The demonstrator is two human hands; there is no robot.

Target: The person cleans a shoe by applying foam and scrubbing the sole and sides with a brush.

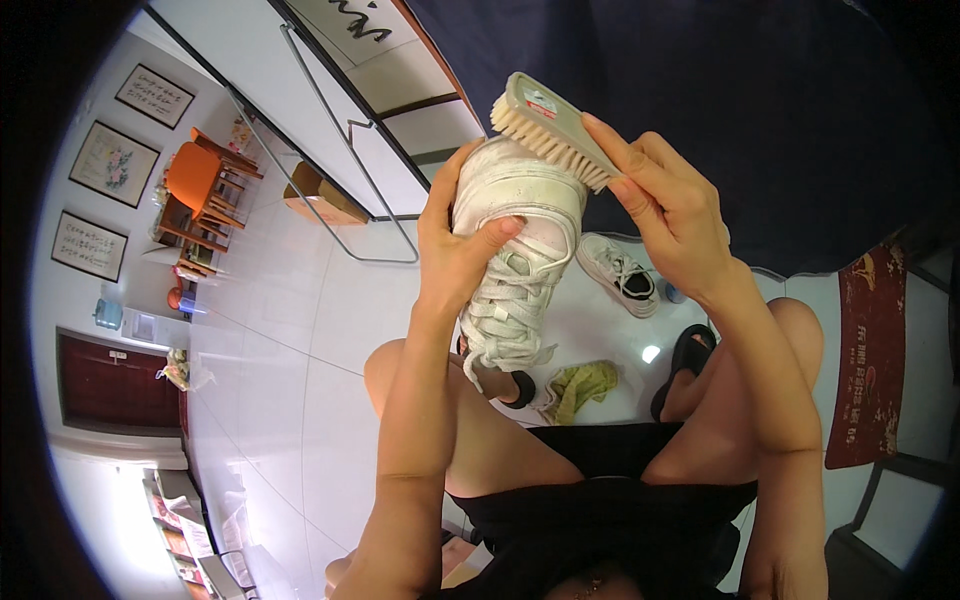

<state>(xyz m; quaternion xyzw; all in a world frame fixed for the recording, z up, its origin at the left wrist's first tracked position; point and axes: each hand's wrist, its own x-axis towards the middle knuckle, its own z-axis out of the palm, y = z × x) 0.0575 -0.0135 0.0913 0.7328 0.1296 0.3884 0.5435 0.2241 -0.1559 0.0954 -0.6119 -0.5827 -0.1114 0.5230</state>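
Observation:
A white lace-up sneaker hangs in the air in front of me, its heel end up and its laced toe end pointing down towards my lap. My left hand grips it at the heel, with the thumb at the shoe's opening. In my right hand is a scrub brush with a grey-beige back and cream bristles, pinched at its near end. The bristles touch the heel's upper edge. Below, on the floor, lies the other white sneaker. A yellow-green cloth lies crumpled between my feet.
Dark blue fabric hangs at the top right. A metal-framed stand and a cardboard box are at the upper left. A red mat lies at the right. An orange chair stands farther off on the tiled floor.

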